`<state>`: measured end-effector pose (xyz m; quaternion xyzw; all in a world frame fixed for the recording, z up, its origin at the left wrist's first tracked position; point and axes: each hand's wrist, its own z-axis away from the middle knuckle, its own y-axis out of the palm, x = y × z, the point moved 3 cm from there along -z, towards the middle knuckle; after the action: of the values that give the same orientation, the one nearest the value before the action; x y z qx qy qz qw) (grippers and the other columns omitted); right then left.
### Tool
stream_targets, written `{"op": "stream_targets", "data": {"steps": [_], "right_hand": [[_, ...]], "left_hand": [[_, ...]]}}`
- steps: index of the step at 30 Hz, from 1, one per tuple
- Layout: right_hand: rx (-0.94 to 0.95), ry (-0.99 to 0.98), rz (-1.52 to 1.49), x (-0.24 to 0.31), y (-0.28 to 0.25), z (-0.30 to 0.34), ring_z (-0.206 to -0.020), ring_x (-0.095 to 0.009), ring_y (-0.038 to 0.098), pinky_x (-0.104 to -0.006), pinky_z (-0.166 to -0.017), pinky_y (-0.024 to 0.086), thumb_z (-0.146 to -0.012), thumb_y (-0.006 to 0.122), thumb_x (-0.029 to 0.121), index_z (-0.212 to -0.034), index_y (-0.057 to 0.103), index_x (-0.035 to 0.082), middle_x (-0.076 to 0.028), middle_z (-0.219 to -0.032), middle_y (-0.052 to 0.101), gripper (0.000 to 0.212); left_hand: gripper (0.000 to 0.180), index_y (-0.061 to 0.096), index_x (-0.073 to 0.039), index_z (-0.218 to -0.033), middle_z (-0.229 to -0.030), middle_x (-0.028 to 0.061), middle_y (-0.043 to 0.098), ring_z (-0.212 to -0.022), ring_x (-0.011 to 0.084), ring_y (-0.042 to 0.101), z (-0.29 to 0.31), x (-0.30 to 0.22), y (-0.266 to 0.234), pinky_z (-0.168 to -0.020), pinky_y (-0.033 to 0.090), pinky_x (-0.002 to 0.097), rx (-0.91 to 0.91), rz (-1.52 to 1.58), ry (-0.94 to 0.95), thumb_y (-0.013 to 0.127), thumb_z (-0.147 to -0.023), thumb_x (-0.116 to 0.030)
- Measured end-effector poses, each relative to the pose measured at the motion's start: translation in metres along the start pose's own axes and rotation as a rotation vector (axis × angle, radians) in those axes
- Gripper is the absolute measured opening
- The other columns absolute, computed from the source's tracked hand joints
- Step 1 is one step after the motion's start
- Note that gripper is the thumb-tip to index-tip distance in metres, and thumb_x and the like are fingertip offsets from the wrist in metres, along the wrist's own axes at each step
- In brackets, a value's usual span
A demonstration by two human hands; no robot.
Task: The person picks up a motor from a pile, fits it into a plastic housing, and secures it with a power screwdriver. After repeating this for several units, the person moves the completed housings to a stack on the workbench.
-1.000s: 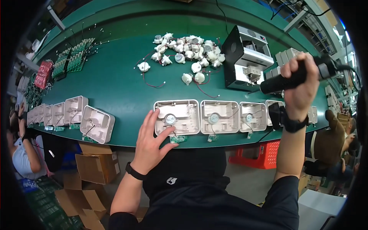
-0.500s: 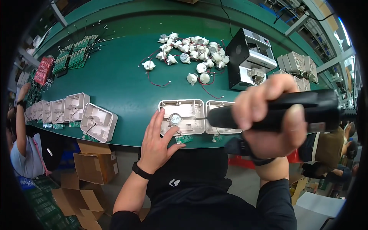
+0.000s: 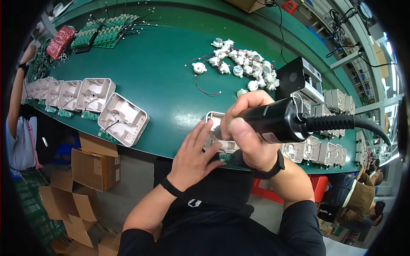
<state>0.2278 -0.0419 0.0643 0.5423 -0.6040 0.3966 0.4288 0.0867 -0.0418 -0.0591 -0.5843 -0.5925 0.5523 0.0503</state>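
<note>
My right hand (image 3: 256, 149) grips a black electric screwdriver (image 3: 275, 121) by its barrel, and a thick cable leaves the tool's rear end. The screwdriver is tilted over a white plastic housing (image 3: 212, 115) at the bench's near edge, covering much of it; its bit is hidden. My left hand (image 3: 190, 162) lies at the housing's left side with its fingers spread, touching the rim and inside. By the left fingertips, a small green circuit board (image 3: 225, 157) sits at the housing's near side. The round part inside the housing is hidden now.
A row of white housings (image 3: 124, 119) with boards stands at left. Wired white round parts (image 3: 252, 64) are heaped at the back, beside a black and white machine (image 3: 299, 81). More housings (image 3: 326, 153) lie at right. Another person's arm (image 3: 17, 85) reaches in at far left.
My right hand has brought the screwdriver leftward, from lying sideways to slanting over the housing. My left hand stays on the housing. The whole view has shifted and turned.
</note>
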Motion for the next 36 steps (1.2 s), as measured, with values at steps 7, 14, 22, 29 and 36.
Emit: {"op": "stream_targets", "data": {"steps": [7, 14, 22, 29, 36], "right_hand": [[0.002, -0.035, -0.029, -0.004, 0.002, 0.000, -0.069, -0.014, 0.056, -0.0297, -0.065, 0.048, -0.092, 0.066, 0.010, -0.109, 0.045, 0.001, -0.009, -0.077, 0.058, 0.028], [-0.247, -0.091, 0.163, 0.003, 0.006, -0.011, -0.063, -0.009, 0.050, -0.0275, -0.059, 0.045, -0.082, 0.078, 0.007, -0.085, 0.059, 0.002, 0.001, -0.071, 0.055, 0.021], [-0.407, 0.093, -0.134, 0.063, 0.010, 0.018, -0.062, -0.008, 0.057, -0.0265, -0.057, 0.047, -0.079, 0.086, 0.013, -0.094, 0.059, 0.001, -0.002, -0.072, 0.061, 0.033], [-0.124, 0.348, 0.114, 0.034, 0.046, 0.031, -0.074, -0.018, 0.060, -0.0320, -0.068, 0.049, -0.092, 0.074, 0.037, -0.109, 0.057, -0.003, -0.012, -0.085, 0.065, 0.047], [-0.298, 0.287, -0.184, -0.029, 0.058, 0.065, -0.131, -0.040, 0.051, -0.0417, -0.109, 0.041, -0.105, 0.055, 0.031, -0.143, 0.041, -0.007, -0.028, -0.139, 0.052, 0.056]], "left_hand": [[0.053, 0.063, -0.014, -0.118, -0.158, 0.0189, 0.035, -0.144, 0.0404, 0.037, -0.002, 0.002, 0.005, -0.113, 0.040, 0.0501, 0.016, 0.015, -0.002, 0.084, -0.074, -0.034], [0.061, 0.061, -0.010, -0.127, -0.143, 0.0197, 0.048, -0.135, 0.0435, 0.043, 0.010, 0.010, 0.018, -0.112, 0.038, 0.0539, 0.061, -0.082, 0.024, 0.084, -0.077, -0.035], [0.074, 0.051, -0.005, -0.139, -0.141, 0.0201, 0.050, -0.134, 0.0380, 0.046, 0.024, -0.024, -0.050, -0.110, 0.037, 0.0475, -0.139, 0.176, 0.096, 0.085, -0.078, -0.028], [0.074, 0.040, 0.000, -0.143, -0.139, 0.0166, 0.048, -0.137, 0.0282, 0.043, 0.052, 0.018, -0.042, -0.112, 0.035, 0.0417, 0.117, 0.901, -0.474, 0.076, -0.079, -0.011], [0.022, 0.065, 0.012, -0.101, -0.098, 0.0189, 0.072, -0.086, 0.0252, 0.066, 0.033, 0.010, -0.091, -0.080, 0.052, 0.0376, -0.188, 0.506, -0.562, 0.071, -0.091, -0.006]]}}
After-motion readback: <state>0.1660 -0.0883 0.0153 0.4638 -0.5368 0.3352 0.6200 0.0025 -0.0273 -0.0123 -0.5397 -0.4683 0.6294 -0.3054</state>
